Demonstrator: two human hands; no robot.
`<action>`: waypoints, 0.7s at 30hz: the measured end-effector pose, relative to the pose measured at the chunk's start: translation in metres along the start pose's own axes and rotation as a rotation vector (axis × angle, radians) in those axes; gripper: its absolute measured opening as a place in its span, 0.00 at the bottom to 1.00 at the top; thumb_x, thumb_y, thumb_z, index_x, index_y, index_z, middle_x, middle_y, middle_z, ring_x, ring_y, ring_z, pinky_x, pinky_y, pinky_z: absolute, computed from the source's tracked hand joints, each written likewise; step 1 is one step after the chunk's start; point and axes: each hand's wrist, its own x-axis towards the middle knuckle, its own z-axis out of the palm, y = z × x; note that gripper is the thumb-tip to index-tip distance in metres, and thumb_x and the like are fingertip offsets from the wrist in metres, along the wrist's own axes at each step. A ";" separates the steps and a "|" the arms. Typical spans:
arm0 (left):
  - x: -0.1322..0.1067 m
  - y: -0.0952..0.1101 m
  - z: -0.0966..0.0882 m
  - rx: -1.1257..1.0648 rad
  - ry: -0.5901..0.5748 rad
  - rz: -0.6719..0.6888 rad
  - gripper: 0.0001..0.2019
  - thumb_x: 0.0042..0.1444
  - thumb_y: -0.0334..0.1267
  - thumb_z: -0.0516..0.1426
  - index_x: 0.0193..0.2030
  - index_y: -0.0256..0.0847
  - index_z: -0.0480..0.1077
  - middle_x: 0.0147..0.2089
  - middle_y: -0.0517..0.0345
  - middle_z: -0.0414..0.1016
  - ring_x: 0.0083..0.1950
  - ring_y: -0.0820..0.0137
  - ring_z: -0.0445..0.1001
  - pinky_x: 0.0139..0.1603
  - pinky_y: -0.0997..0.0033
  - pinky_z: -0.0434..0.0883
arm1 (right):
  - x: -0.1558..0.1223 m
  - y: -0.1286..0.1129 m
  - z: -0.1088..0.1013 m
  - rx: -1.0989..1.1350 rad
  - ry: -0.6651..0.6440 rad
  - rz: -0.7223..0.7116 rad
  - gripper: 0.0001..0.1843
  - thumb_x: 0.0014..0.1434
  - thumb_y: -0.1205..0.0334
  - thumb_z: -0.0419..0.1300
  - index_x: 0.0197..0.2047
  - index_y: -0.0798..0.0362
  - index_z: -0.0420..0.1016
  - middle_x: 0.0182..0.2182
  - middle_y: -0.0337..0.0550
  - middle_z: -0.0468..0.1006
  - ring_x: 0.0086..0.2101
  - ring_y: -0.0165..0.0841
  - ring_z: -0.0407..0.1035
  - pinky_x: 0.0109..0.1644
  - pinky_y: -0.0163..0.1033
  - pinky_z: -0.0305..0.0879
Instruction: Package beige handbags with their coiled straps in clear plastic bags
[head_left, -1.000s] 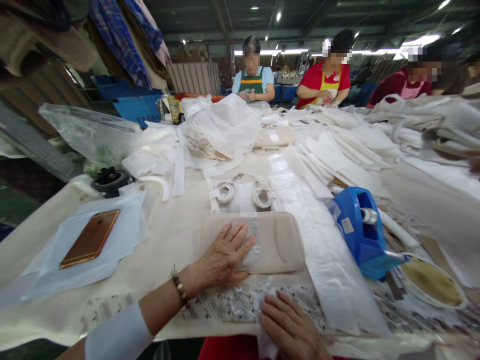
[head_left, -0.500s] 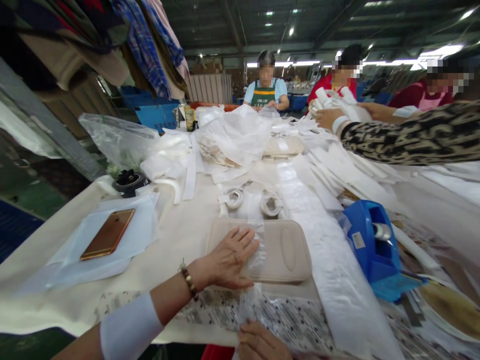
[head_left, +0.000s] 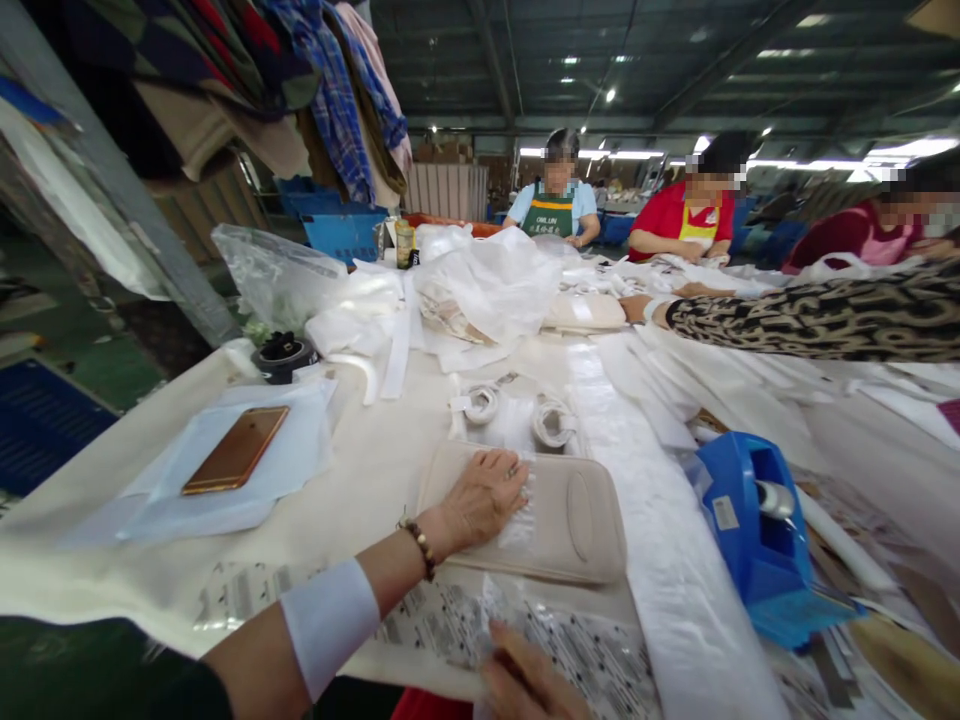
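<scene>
Head view: the left hand (head_left: 484, 497) lies open, palm down on the beige pad (head_left: 577, 520) at the near middle of the bench (head_left: 360, 470), seemingly smoothing a clear strip (head_left: 521, 522) across it. The right hand (head_left: 525, 685) touches the printed plastic sheet (head_left: 592, 640) at the near edge, and I cannot tell its grip; a next move calls for holding the pad steady.
</scene>
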 end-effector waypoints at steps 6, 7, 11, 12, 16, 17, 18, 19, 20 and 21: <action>-0.006 0.000 0.001 0.019 -0.029 0.058 0.24 0.58 0.45 0.56 0.55 0.28 0.63 0.60 0.36 0.63 0.62 0.55 0.60 0.60 0.55 0.57 | 0.013 -0.003 0.002 -0.069 0.190 -0.054 0.15 0.61 0.73 0.50 0.30 0.54 0.75 0.23 0.37 0.80 0.27 0.29 0.76 0.38 0.30 0.75; -0.006 0.000 -0.001 0.020 -0.054 0.062 0.27 0.57 0.48 0.57 0.56 0.28 0.63 0.61 0.36 0.63 0.63 0.54 0.60 0.61 0.55 0.57 | 0.014 -0.007 0.003 -0.070 0.201 -0.048 0.16 0.61 0.74 0.49 0.29 0.54 0.74 0.22 0.37 0.80 0.25 0.28 0.76 0.36 0.29 0.75; -0.003 -0.004 -0.015 0.004 -0.207 0.078 0.35 0.50 0.55 0.60 0.57 0.30 0.61 0.63 0.36 0.60 0.64 0.53 0.58 0.62 0.51 0.56 | 0.022 -0.019 -0.004 -0.010 0.184 -0.017 0.16 0.60 0.76 0.48 0.28 0.56 0.74 0.22 0.39 0.79 0.25 0.29 0.76 0.34 0.31 0.75; -0.002 -0.005 -0.018 -0.003 -0.239 0.080 0.36 0.49 0.56 0.61 0.58 0.31 0.61 0.64 0.36 0.59 0.64 0.53 0.58 0.61 0.50 0.56 | 0.025 -0.020 -0.008 0.009 0.163 -0.021 0.17 0.60 0.77 0.47 0.29 0.56 0.73 0.23 0.39 0.79 0.26 0.29 0.76 0.35 0.31 0.75; 0.001 -0.006 -0.022 -0.007 -0.291 0.080 0.39 0.47 0.57 0.62 0.58 0.31 0.60 0.65 0.36 0.57 0.65 0.52 0.57 0.61 0.48 0.56 | 0.033 -0.020 -0.024 0.046 0.103 -0.037 0.19 0.62 0.77 0.44 0.30 0.56 0.73 0.23 0.41 0.79 0.27 0.30 0.75 0.38 0.33 0.74; 0.001 -0.006 -0.022 -0.003 -0.293 0.078 0.39 0.47 0.57 0.62 0.58 0.31 0.60 0.65 0.36 0.57 0.65 0.52 0.57 0.61 0.49 0.56 | 0.036 -0.020 -0.025 0.057 0.090 -0.040 0.19 0.62 0.77 0.43 0.30 0.57 0.73 0.23 0.42 0.78 0.27 0.30 0.75 0.39 0.33 0.74; 0.001 -0.005 -0.022 0.001 -0.294 0.073 0.39 0.47 0.56 0.62 0.59 0.31 0.60 0.65 0.36 0.57 0.65 0.52 0.57 0.61 0.49 0.56 | 0.038 -0.021 -0.025 0.070 0.085 -0.046 0.20 0.62 0.77 0.43 0.30 0.57 0.73 0.22 0.42 0.78 0.27 0.30 0.74 0.38 0.33 0.74; 0.001 -0.004 -0.022 0.005 -0.295 0.067 0.39 0.47 0.56 0.62 0.59 0.30 0.59 0.65 0.36 0.57 0.65 0.53 0.56 0.62 0.49 0.56 | 0.039 -0.023 -0.024 0.082 0.082 -0.055 0.20 0.62 0.78 0.42 0.29 0.58 0.73 0.22 0.42 0.77 0.26 0.29 0.74 0.38 0.33 0.74; 0.000 -0.004 -0.022 0.006 -0.298 0.063 0.39 0.48 0.55 0.62 0.59 0.30 0.59 0.65 0.36 0.56 0.66 0.53 0.56 0.62 0.48 0.55 | 0.041 -0.024 -0.023 0.093 0.079 -0.064 0.20 0.62 0.78 0.42 0.29 0.58 0.72 0.21 0.42 0.76 0.25 0.29 0.73 0.37 0.33 0.74; 0.000 -0.003 -0.022 0.005 -0.302 0.060 0.39 0.48 0.55 0.62 0.60 0.30 0.58 0.66 0.36 0.56 0.66 0.53 0.55 0.63 0.48 0.55 | 0.042 -0.025 -0.022 0.096 0.076 -0.068 0.21 0.62 0.78 0.41 0.28 0.58 0.72 0.20 0.41 0.75 0.24 0.29 0.72 0.37 0.33 0.73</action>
